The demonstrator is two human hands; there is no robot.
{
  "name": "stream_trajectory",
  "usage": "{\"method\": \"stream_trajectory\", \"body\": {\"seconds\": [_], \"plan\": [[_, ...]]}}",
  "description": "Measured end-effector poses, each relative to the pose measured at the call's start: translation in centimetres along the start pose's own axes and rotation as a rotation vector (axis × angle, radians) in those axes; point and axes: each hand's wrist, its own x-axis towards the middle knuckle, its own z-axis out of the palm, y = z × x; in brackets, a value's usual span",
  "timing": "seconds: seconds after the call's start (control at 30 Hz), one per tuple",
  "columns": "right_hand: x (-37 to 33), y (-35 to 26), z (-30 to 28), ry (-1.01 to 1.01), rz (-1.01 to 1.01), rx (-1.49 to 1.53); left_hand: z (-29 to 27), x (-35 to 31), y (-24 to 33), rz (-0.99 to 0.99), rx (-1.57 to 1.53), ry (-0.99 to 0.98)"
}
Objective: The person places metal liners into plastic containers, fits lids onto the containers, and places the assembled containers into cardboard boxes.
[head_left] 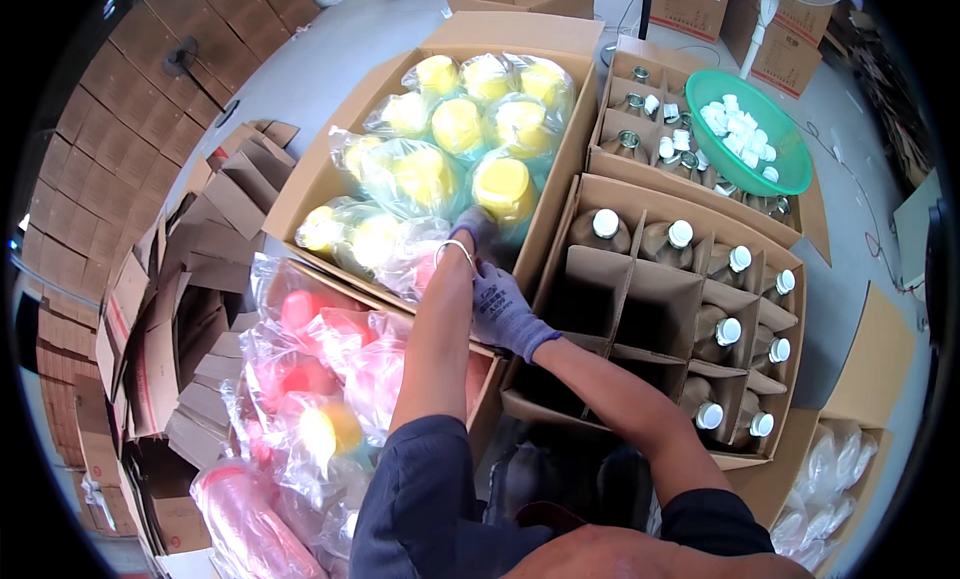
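Pink things: Pink things [250, 524] in clear bags lie close by on the left. Some bag ends stick up, so a sleeve could catch one and pull it.
Bottle box: A box with card walls [690, 207] is on the right. Bottles with white caps [729, 331] stand in some slots. The right arm reaches over it, so an elbow could bump a bottle.
Right hand: The gloved right hand [503, 309] is by the yellow box's edge, close to the left wrist. I can't tell if its fingers are pinching anything.
Left hand: The gloved left hand [475, 227] reaches into the yellow box. Its fingertips are hidden, so I can't tell if they grip.
Yellow-topped thing: This bagged yellow-topped thing [503, 184] is in the yellow box [520, 34], just past the left hand. The bag looks slippery, so it could slide away or tear if pulled hard.
Green bowl: The green bowl [793, 159] of white lids [740, 129] sits over more bottles. A bump could tip it and spill the lids.
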Motion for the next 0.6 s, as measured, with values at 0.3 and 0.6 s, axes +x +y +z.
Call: {"method": "stream_trajectory", "body": {"seconds": [0.3, 0.6], "plan": [[-0.3, 1.4, 1.0, 0.086, -0.006, 0.045, -3.0, -3.2, 1.0, 0.001, -0.040, -0.162], [0.4, -0.4, 0.5, -0.057, 0.074, -0.113, -13.4, -14.6, 6.3, -0.055, -0.959, 0.517]]}}
